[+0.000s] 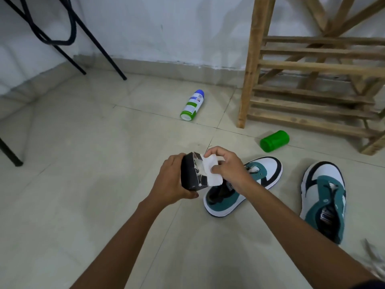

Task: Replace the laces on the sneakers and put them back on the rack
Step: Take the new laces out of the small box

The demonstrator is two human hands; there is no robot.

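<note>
Gripping a dark box [188, 174], the left hand [169, 180] steadies it; right-hand fingers [215, 170] pinch its white flap [210, 174]. Two sneakers [260, 176] lie on the pale tiled floor [83, 163] near a wooden rack [312, 80] by the white wall [166, 28].

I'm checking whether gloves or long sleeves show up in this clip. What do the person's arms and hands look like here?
Both forearms are bare up to the picture's lower edge, with no long sleeves. The left hand and right hand wear no gloves. No rings, watch or wristbands show. A dark bit at the lower right corner may be clothing; I cannot tell.
</note>
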